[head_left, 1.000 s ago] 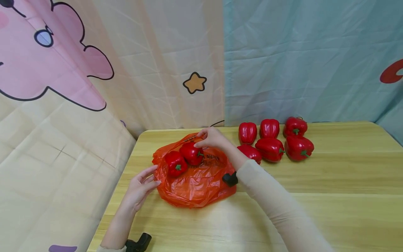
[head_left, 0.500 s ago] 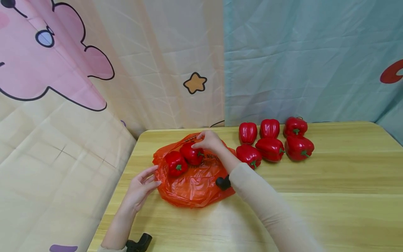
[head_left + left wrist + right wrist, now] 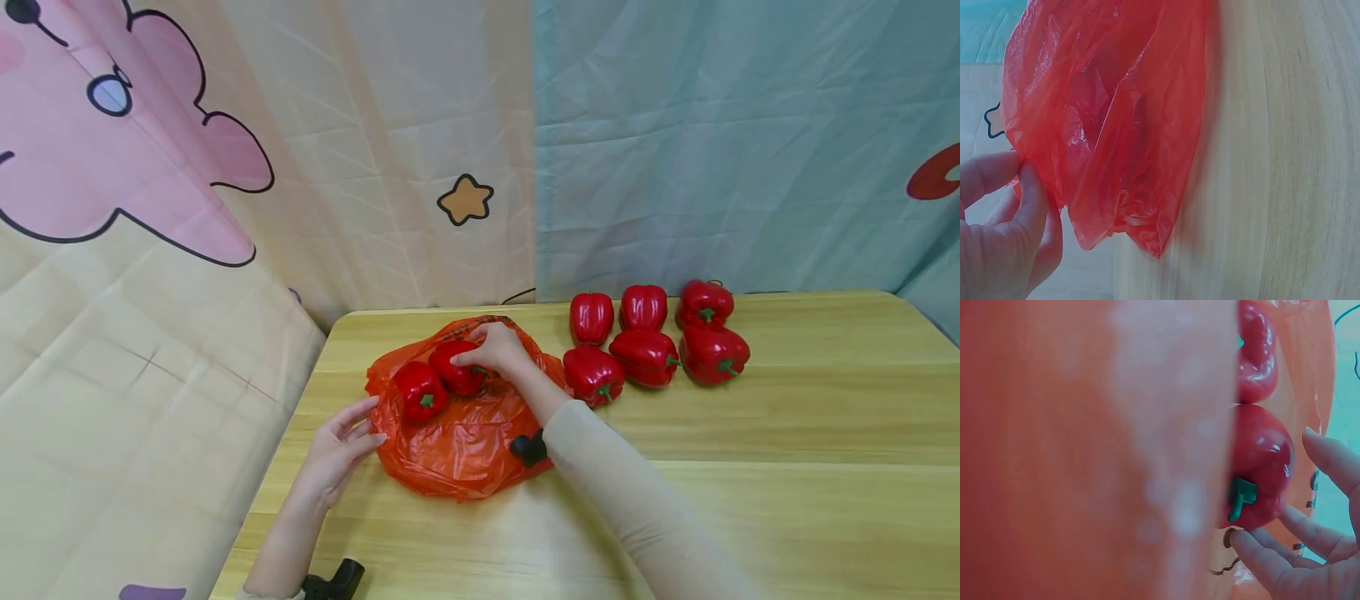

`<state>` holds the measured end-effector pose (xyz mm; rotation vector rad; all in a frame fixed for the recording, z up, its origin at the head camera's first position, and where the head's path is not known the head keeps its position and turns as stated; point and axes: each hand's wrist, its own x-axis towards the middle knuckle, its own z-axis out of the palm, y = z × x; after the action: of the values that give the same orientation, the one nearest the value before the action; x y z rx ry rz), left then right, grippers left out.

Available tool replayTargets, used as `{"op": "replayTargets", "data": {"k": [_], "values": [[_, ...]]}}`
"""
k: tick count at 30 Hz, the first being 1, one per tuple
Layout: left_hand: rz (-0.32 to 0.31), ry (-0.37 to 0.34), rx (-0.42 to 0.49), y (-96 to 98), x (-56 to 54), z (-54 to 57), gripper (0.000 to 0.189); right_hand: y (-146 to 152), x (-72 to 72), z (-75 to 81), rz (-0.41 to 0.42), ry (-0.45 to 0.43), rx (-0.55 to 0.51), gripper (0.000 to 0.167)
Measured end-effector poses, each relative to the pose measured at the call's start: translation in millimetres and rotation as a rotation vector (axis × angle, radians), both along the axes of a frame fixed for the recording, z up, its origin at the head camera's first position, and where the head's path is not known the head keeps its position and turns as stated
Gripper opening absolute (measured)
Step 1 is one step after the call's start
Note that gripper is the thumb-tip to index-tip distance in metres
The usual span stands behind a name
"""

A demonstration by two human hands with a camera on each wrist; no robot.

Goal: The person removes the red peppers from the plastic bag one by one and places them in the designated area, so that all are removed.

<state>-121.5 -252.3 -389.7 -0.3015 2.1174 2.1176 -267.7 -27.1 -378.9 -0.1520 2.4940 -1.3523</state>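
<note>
An orange-red plastic bag [image 3: 457, 462] lies spread with its mouth open on the table, two red bell peppers inside. At its left rim, the fingers and thumb of my left hand [image 3: 333, 458] pinch the plastic, seen closer in the left wrist view on the bag [image 3: 1141, 137]. My right hand [image 3: 498, 350] is over the bag, at the right-hand bell pepper [image 3: 447, 367]. Its fingers are spread beside that bell pepper [image 3: 1266, 456] in the right wrist view, some seeming to touch it, the thumb apart. The other bell pepper [image 3: 418, 393] sits against it, stem toward me.
Several more red bell peppers [image 3: 645, 358] stand in two rows to the right of the bag, the nearest bell pepper [image 3: 592, 373] close to its rim. A wooden table [image 3: 810, 417] carries everything. Behind hangs a printed curtain [image 3: 712, 150].
My right hand has come slightly nearer and lower over the bell pepper, its forearm shifting left. The left hand keeps its place at the rim. Both peppers in the bag stay nearly still.
</note>
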Motion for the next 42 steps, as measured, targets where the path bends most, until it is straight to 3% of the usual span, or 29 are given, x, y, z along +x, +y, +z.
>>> {"op": "replayTargets", "data": {"k": [10, 14, 20, 26, 42], "values": [[0.006, -0.006, -0.007, 1.5, -0.1, -1.8, 0.056, -4, 1.6, -5.0, 0.018, -0.07, -0.021, 0.074], [0.013, -0.015, -0.009, 1.9, -0.3, -2.5, 0.055, -5, 3.1, -8.7, 0.016, -0.059, -0.001, 0.08], [0.016, -0.021, -0.01, 1.5, -0.3, -2.6, 0.056, -7, 4.4, -13.0, -0.004, -0.02, 0.054, 0.079], [0.013, -0.019, -0.011, 1.2, -0.6, -2.1, 0.056, -8, 3.2, -12.8, -0.01, -0.031, 0.04, 0.078], [0.011, 0.017, 0.014, 1.6, 0.0, -2.6, 0.056, 4, 9.7, 4.7, 0.063, -0.009, 0.076, 0.074]]}}
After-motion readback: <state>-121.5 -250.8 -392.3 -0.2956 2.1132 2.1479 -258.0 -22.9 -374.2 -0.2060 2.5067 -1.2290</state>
